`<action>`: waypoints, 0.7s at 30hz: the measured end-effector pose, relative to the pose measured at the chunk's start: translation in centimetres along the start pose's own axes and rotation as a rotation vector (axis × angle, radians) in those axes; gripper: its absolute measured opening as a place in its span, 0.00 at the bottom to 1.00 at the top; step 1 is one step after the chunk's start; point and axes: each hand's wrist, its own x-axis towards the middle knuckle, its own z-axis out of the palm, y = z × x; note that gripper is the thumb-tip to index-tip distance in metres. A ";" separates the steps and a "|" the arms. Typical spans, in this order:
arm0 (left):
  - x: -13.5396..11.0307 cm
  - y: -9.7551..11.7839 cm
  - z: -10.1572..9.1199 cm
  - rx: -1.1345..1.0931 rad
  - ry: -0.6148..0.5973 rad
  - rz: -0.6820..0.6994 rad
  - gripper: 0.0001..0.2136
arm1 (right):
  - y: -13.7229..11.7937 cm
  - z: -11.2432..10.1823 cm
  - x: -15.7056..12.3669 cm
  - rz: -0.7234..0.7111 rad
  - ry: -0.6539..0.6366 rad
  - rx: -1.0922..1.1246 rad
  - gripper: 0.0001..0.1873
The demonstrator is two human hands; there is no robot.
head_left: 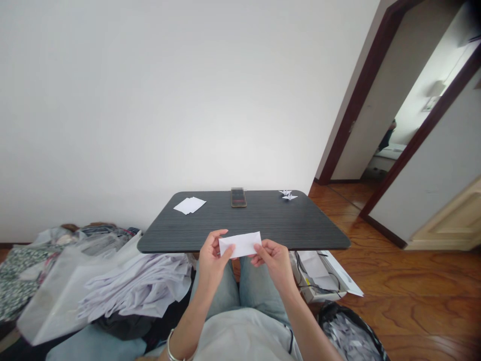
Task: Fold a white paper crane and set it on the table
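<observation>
A white sheet of paper (243,244), folded into a long rectangle, is held up just over the near edge of the dark table (259,223). My left hand (215,250) pinches its left end, thumb on the front face and fingers behind. At the other end, my right hand (271,255) grips the paper the same way. Several white square sheets (190,205) lie fanned at the table's left. Two folded paper cranes (289,197) rest at the far right corner.
A phone (238,197) lies at the table's back edge by the wall. Piled clothes (139,286) are on the left. To the right, a white box (319,281) with cables and a black bag (351,333) of paper scraps stand on the wooden floor.
</observation>
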 end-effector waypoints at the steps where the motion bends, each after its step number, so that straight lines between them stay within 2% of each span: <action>1: 0.0 0.0 0.0 0.001 -0.009 -0.012 0.20 | 0.0 0.0 0.0 -0.004 0.004 -0.005 0.16; 5: -0.1 0.0 0.1 0.014 -0.064 -0.083 0.24 | 0.1 0.2 0.0 -0.030 0.011 -0.009 0.15; 11: 0.1 -0.9 0.1 0.020 -0.055 -0.118 0.26 | 0.3 0.3 0.1 -0.033 0.025 -0.029 0.15; 21: 0.1 -1.3 0.1 0.073 -0.066 -0.035 0.27 | 0.8 0.7 0.2 0.116 -0.138 0.052 0.11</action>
